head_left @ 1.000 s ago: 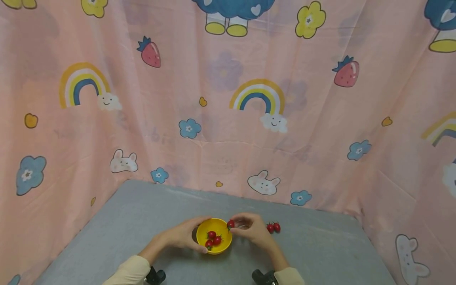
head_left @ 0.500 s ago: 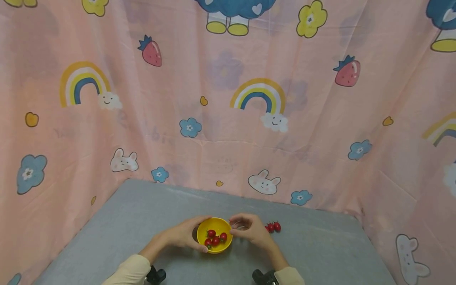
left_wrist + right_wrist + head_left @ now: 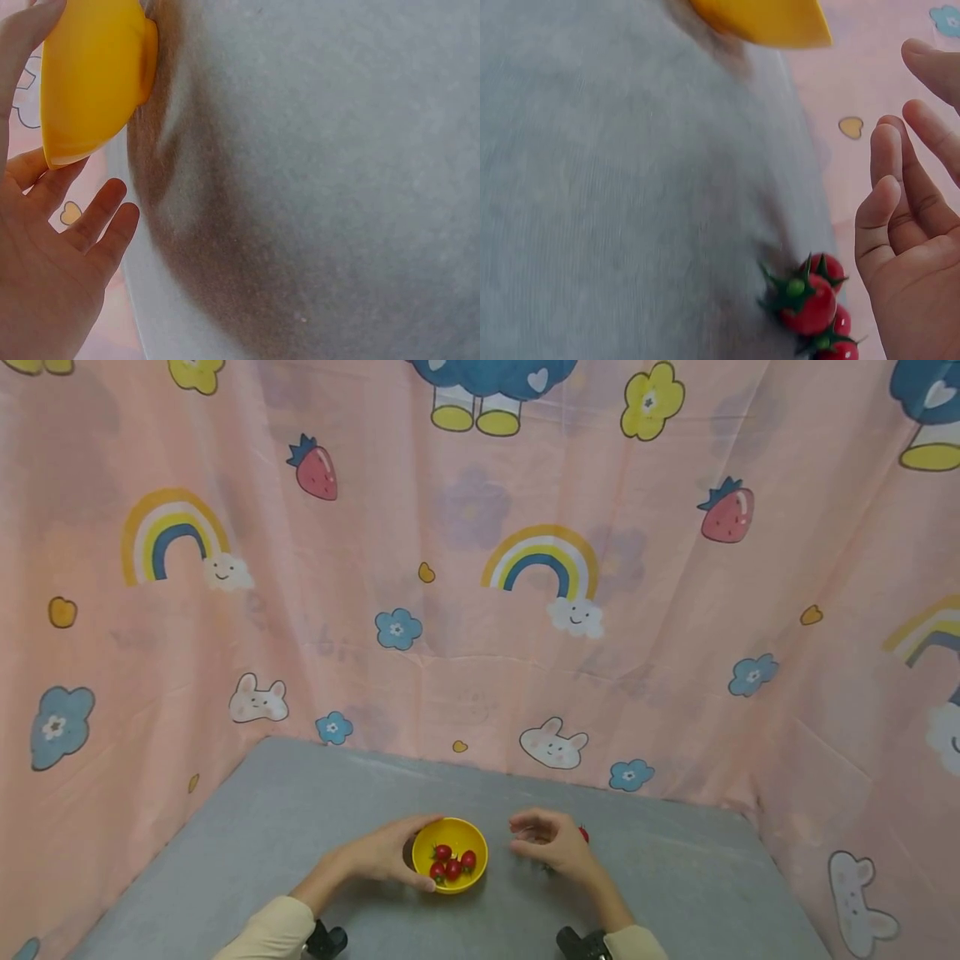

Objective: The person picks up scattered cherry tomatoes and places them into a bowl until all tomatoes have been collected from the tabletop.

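Observation:
My left hand (image 3: 386,853) holds a yellow bowl (image 3: 472,837) by its left side, thumb near and fingers at the far side. Several red cherry tomatoes (image 3: 453,869) with green stems lie inside it. In the left wrist view the bowl (image 3: 94,75) stays pinched at its rim, while two other fingers stand off it. To the right of the bowl, my right hand (image 3: 558,843) is held above the table with nothing in its loosely bent fingers. Several more cherry tomatoes (image 3: 810,304) lie close by that hand in the right wrist view; the head view mostly hides them.
A grey table (image 3: 315,793) lies under both hands. Behind and beside it hangs a pink curtain (image 3: 465,677) printed with rainbows, flowers and rabbits. Dark wrist cameras (image 3: 581,943) sit below the pale sleeves.
A cherry tomato pinched in my right hand at the bowl's rim was let go into the bowl. The right hand then moved right, over the tomatoes on the table. The left hand stayed put.

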`<state>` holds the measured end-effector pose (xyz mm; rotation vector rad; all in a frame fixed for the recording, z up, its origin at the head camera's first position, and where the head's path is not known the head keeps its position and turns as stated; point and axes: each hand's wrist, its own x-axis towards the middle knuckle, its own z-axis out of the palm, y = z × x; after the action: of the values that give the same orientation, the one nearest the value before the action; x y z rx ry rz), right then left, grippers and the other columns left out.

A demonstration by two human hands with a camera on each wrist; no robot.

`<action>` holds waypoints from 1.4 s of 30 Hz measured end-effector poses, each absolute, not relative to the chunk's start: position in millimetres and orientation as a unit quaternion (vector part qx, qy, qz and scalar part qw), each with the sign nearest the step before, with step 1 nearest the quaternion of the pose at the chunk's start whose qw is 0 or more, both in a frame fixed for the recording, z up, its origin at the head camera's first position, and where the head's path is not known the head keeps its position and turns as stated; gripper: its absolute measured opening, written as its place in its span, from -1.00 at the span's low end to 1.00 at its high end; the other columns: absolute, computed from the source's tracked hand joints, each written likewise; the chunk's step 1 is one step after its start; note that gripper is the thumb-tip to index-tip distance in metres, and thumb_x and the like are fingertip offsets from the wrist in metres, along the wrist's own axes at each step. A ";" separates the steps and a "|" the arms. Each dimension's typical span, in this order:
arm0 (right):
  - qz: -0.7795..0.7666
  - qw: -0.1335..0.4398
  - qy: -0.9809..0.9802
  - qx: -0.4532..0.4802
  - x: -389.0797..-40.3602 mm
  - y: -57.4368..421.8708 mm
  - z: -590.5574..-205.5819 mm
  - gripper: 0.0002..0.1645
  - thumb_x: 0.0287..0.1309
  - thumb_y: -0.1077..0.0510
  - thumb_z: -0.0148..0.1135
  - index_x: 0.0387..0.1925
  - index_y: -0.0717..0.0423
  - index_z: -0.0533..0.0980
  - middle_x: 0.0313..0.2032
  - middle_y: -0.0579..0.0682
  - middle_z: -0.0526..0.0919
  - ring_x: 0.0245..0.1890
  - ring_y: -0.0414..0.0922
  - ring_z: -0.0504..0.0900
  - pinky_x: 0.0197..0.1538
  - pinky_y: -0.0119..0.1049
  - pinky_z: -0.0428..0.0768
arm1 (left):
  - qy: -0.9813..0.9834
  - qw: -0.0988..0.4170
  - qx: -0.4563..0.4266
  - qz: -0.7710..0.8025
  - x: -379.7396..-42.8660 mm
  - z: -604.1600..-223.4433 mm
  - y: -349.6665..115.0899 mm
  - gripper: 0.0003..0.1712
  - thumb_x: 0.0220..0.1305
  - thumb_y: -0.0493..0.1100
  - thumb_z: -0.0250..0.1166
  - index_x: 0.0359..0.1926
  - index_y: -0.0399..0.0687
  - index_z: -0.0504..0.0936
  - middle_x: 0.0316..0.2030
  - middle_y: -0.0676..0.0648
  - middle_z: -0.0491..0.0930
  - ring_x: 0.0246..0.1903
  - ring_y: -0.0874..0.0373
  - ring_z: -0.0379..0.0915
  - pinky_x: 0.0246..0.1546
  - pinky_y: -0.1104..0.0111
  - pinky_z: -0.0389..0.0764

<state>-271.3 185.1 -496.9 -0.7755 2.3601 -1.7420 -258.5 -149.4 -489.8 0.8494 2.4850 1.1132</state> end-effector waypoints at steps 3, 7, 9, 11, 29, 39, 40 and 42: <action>-0.575 0.046 0.779 -0.247 -269.7 190.5 -498.5 -0.59 0.23 0.29 0.42 0.04 0.45 0.57 -0.04 0.38 0.64 -0.14 0.12 0.67 -0.06 -0.32 0.67 | 0.863 0.143 0.296 0.385 -258.4 -489.8 -149.2 0.08 0.10 0.10 0.57 0.52 -0.13 0.23 0.40 -0.08 0.33 0.35 -0.06 0.25 0.35 -0.12 0.24; -0.582 0.040 0.778 -0.236 -270.5 201.6 -502.3 -0.62 0.24 0.34 0.39 0.04 0.47 0.56 -0.05 0.39 0.63 -0.18 0.04 0.69 -0.18 -0.32 0.69 | 0.862 0.142 0.297 0.384 -258.5 -489.7 -149.1 0.08 0.10 0.09 0.57 0.52 -0.12 0.23 0.40 -0.09 0.33 0.35 -0.07 0.25 0.35 -0.12 0.24; -0.586 0.036 0.775 -0.233 -270.9 209.3 -504.1 -0.61 0.24 0.34 0.38 0.05 0.49 0.54 -0.05 0.42 0.62 -0.20 0.01 0.70 -0.23 -0.32 0.69 | 0.863 0.141 0.298 0.383 -258.4 -489.7 -149.1 0.07 0.10 0.09 0.57 0.52 -0.12 0.23 0.40 -0.09 0.34 0.35 -0.07 0.25 0.35 -0.12 0.24; -0.591 0.031 0.772 -0.229 -270.8 218.4 -504.7 -0.59 0.25 0.34 0.37 0.06 0.51 0.53 -0.04 0.44 0.61 -0.20 -0.01 0.70 -0.23 -0.31 0.69 | 0.863 0.140 0.298 0.383 -258.3 -489.7 -149.2 0.08 0.10 0.09 0.57 0.52 -0.11 0.23 0.40 -0.09 0.34 0.35 -0.07 0.25 0.35 -0.13 0.23; -0.567 -0.008 0.801 -0.190 -261.8 283.4 -512.4 -0.61 0.30 0.31 0.34 0.10 0.43 0.55 0.00 0.36 0.62 -0.11 -0.02 0.70 -0.15 -0.29 0.67 | 0.865 0.140 0.300 0.378 -259.0 -491.3 -149.2 0.09 0.09 0.12 0.57 0.53 -0.08 0.23 0.40 -0.06 0.34 0.35 -0.04 0.26 0.35 -0.11 0.26; -0.535 0.004 0.833 -0.140 -268.5 302.7 -512.9 -0.50 0.24 0.25 0.42 0.14 0.41 0.52 0.02 0.32 0.62 -0.12 0.01 0.68 -0.26 -0.21 0.69 | 0.862 0.146 0.295 0.385 -258.0 -490.1 -149.0 0.07 0.10 0.10 0.57 0.52 -0.07 0.23 0.39 -0.05 0.34 0.33 -0.04 0.27 0.34 -0.11 0.28; -0.529 0.002 0.837 -0.141 -270.8 303.8 -512.4 -0.49 0.22 0.24 0.44 0.14 0.40 0.53 0.02 0.30 0.62 -0.12 0.02 0.67 -0.23 -0.22 0.69 | 0.863 0.145 0.294 0.385 -258.2 -490.3 -149.2 0.07 0.10 0.10 0.57 0.52 -0.07 0.23 0.39 -0.05 0.34 0.33 -0.04 0.27 0.34 -0.11 0.28; -0.509 0.002 0.849 -0.146 -276.2 305.4 -511.2 -0.44 0.18 0.22 0.48 0.16 0.37 0.52 0.04 0.28 0.62 -0.09 0.05 0.66 -0.16 -0.22 0.67 | 0.862 0.144 0.295 0.386 -258.6 -491.1 -149.9 0.07 0.10 0.10 0.57 0.52 -0.08 0.23 0.39 -0.06 0.34 0.33 -0.05 0.27 0.34 -0.11 0.28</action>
<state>-276.2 305.4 -511.2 -0.4585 2.6633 -1.5960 -258.6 -149.9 -491.1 0.8511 2.4857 1.1121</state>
